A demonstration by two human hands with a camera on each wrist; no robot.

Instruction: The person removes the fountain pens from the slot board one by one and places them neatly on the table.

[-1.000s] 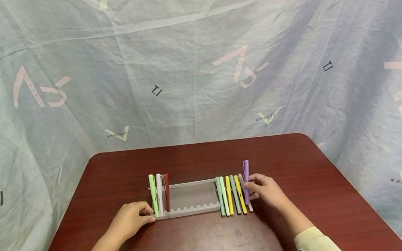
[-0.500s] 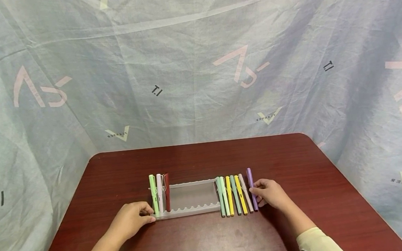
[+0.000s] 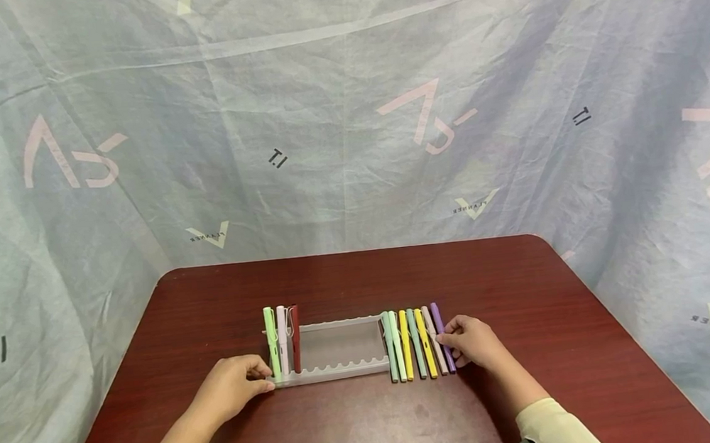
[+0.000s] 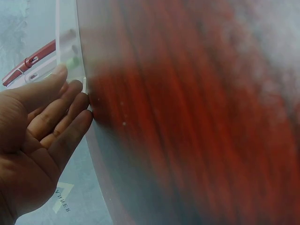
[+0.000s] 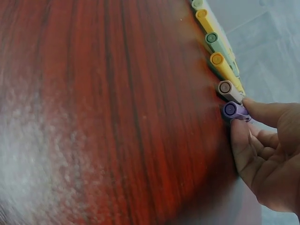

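A: How is the head view lit?
B: A soft, even light is spread over the cloth point(image 3: 331, 109), with bluish shade gathered in its folds toward two o'clock. A pale sheen is thrown back by the worktop point(image 3: 349, 429) near six, and a dark shadow is laid beside the right forearm point(image 3: 519, 379) at five.
A: And the wrist views?
B: In the left, the wood grain is blurred by milky haze, whitest at two. In the right, mottled glare is seen at eight, shadow near the right hand point(image 5: 280, 154) at five.
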